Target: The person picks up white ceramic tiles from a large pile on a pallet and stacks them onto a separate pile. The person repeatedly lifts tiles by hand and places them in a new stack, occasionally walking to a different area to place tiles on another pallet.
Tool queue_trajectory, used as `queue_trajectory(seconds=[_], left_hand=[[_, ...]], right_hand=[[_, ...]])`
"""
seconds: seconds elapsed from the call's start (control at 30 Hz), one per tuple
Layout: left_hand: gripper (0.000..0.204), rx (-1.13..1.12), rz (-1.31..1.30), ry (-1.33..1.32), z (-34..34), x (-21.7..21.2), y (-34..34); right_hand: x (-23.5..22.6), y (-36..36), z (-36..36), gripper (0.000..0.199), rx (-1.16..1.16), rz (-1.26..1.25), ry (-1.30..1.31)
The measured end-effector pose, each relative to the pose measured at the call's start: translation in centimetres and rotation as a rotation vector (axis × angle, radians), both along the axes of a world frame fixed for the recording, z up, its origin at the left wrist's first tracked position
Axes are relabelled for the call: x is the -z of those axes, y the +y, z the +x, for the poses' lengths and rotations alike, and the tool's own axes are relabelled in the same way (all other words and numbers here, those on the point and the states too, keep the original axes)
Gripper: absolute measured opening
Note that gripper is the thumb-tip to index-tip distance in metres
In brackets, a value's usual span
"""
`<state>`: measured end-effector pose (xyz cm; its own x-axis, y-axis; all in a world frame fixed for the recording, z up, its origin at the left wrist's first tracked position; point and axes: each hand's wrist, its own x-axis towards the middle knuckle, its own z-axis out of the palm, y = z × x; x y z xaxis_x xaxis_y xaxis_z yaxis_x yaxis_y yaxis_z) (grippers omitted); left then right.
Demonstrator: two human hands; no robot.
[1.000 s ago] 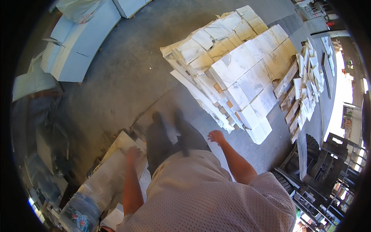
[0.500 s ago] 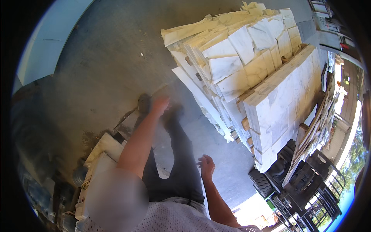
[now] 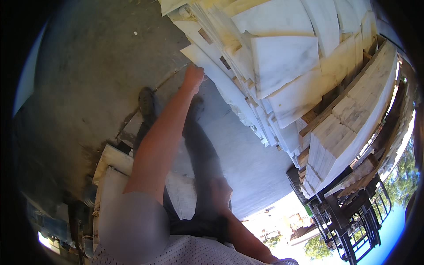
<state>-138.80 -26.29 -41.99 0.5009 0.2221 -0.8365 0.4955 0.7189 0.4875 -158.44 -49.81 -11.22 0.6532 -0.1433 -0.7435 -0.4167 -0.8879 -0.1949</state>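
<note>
Low at your left lie pale flat slabs point(image 3: 110, 176) on the floor. Your left hand point(image 3: 193, 76), fingers curled on nothing, touches the stacked white marble slabs point(image 3: 282, 62), some bearing small brown labels. Your right hand point(image 3: 221, 192) rests open at your thigh.

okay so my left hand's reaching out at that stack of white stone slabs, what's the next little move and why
Probably close the left hand on the edge of the nearest leaning slab. The hand sits right at that edge with the arm stretched out, but whether it has a grip cannot be told. The right hand hangs low by the leg, away from the stack of white slabs, so it could come up to steady afterward.
</note>
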Motion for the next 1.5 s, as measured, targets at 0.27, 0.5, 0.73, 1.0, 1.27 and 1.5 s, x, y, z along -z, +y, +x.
queue_trajectory(seconds=[0.27,0.5,0.73,1.0,1.27,1.5], left_hand=[[0.033,-0.11,-0.182,0.104,-0.2,0.2,1.9],[0.042,0.055,-0.167,-0.135,-0.7,1.0,2.8],[0.035,0.421,-0.033,-0.129,3.4,-0.5,3.1],[0.025,0.716,0.749,-0.253,-1.5,1.1,0.3],[0.023,0.463,0.232,0.374,-23.0,-9.5,9.1],[0.014,0.827,0.561,0.43,-39.5,-20.3,24.1]], right_hand=[[1.0,-0.2,0.4,0.02,-0.066,0.016,-0.052],[1.1,0.9,0.7,0.019,-0.114,0.01,-0.131],[1.0,1.4,1.1,0.018,-0.101,0.024,-0.101],[0.9,1.8,1.6,0.02,-0.08,-0.043,-0.013],[0.3,4.6,2.8,0.034,-0.083,-0.118,0.089],[-1.0,8.5,5.9,0.033,-0.153,0.291,-0.055]])
